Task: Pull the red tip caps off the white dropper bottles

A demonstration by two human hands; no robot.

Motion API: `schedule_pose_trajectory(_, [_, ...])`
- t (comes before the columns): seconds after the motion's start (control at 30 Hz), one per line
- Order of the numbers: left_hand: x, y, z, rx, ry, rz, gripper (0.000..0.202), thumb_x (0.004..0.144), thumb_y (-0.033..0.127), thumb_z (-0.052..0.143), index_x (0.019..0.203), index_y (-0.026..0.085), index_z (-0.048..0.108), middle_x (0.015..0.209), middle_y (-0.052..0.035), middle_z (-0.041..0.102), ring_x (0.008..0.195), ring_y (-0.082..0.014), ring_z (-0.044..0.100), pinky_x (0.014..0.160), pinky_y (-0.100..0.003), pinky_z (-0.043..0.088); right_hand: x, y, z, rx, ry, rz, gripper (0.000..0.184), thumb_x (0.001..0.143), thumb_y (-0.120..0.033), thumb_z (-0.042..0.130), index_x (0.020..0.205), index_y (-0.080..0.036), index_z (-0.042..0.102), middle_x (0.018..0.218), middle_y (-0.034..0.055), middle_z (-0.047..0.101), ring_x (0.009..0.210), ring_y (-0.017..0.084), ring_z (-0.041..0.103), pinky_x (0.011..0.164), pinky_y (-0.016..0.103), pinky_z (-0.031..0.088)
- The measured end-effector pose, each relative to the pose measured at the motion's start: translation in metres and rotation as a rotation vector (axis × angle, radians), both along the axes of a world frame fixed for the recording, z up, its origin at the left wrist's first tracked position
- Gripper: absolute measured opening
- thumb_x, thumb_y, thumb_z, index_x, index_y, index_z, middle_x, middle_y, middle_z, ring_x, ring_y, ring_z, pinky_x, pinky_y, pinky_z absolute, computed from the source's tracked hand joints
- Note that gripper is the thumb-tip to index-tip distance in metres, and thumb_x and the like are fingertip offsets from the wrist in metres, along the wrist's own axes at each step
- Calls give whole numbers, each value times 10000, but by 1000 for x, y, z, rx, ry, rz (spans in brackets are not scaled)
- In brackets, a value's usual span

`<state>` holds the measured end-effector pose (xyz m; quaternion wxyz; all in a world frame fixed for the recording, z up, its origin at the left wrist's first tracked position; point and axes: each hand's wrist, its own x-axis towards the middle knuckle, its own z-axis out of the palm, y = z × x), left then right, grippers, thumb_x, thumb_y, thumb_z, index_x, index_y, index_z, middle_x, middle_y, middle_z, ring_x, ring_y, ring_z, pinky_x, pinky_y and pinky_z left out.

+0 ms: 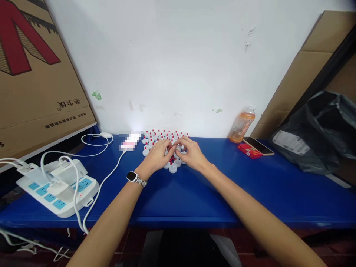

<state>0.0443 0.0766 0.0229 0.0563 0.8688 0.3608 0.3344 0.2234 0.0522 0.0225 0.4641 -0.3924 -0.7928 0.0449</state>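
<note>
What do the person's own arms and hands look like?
The left hand and right hand wear no gloves; no sleeves cover the visible forearms. The left wrist wears a watch with a dark, rounded face and silvery link band.

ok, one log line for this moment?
left hand: curled at white caps | right hand: curled, close to left hand | grasp: unclear | surface: blue table | right side: drink bottle

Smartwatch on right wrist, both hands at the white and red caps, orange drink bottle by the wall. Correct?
Wrong side: the head view shows the smartwatch on the left wrist. Left hand and right hand are at the white and red caps, and the orange drink bottle is by the wall.
</note>
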Motion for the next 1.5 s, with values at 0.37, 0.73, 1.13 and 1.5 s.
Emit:
schedule_pose_trajectory(0.37, [5, 0, 2, 40, -4, 26, 299, 1031, 301, 285, 857, 206, 508, 818, -45, 592, 806, -208, 553, 741, -340, 427, -8, -5, 2, 104, -58, -62, 263, 873, -112, 519, 1106, -201, 603, 1070, 87, 614, 1023, 217, 592, 915, 357, 495])
schedule_pose_trajectory(0.73, [13, 0, 9, -197, -262, 110, 347, 995, 324, 321, 698, 200, 453, 652, -14, 549, 616, -165, 500, 593, -296, 341, -12, -4, 2, 227, -122, -148, 348, 878, -63, 454, 1151, -196, 623, 1126, 120, 596, 1094, 255, 549, 962, 418, 492])
schedule_pose_trajectory(1.13, [-16, 12, -4, -112, 149, 18, 281, 910, 450, 523, 964, 226, 684, 955, -63, 621, 948, -245, 547, 880, -398, 425, 17, 22, -11, -32, 99, -279, 154, 835, -217, 584, 960, -222, 675, 982, 28, 679, 906, 197, 633, 873, 346, 491])
schedule_pose_trajectory(1.5, [-24, 17, -3, -103, 55, 28, 267, 926, 384, 506, 938, 207, 706, 901, -72, 646, 908, -231, 580, 862, -385, 455, 21, 45, -8, -257, -290, -337, 140, 826, -270, 607, 847, -210, 731, 776, 38, 707, 940, 247, 554, 916, 431, 333])
